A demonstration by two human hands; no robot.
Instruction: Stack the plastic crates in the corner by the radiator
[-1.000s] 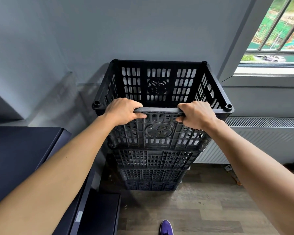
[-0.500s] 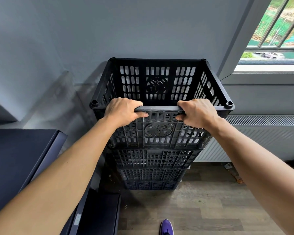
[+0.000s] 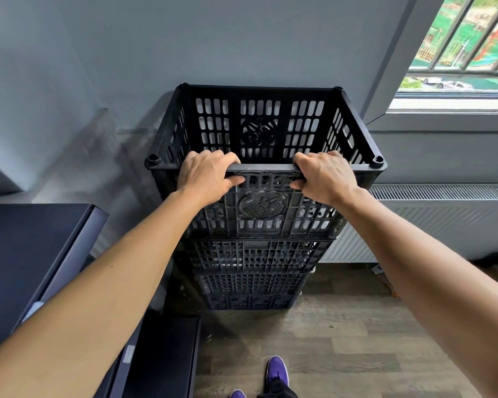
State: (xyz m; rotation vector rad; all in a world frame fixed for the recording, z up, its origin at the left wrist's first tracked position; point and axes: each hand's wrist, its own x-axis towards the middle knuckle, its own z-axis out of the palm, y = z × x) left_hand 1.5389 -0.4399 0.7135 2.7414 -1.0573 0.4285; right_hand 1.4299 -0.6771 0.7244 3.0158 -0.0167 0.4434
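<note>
A black slotted plastic crate (image 3: 259,130) sits as the top one of a stack of black crates (image 3: 253,271) against the grey wall, just left of the white radiator (image 3: 431,222). My left hand (image 3: 206,175) grips the crate's near rim left of centre, fingers over the edge and thumb under it. My right hand (image 3: 325,176) grips the same rim right of centre. The top crate looks empty and level on the one below. The lower crates show only their front faces.
A dark cabinet (image 3: 26,254) stands at the left, with a lower dark unit (image 3: 161,354) beside it. A barred window (image 3: 466,47) is at the upper right above the radiator. Wood floor (image 3: 328,340) lies in front; my purple shoes (image 3: 276,372) stand near the stack.
Both hands keep the same hold on the top crate's near rim. The view has tilted slightly down; the crate sits a little lower and squarer on the stack.
</note>
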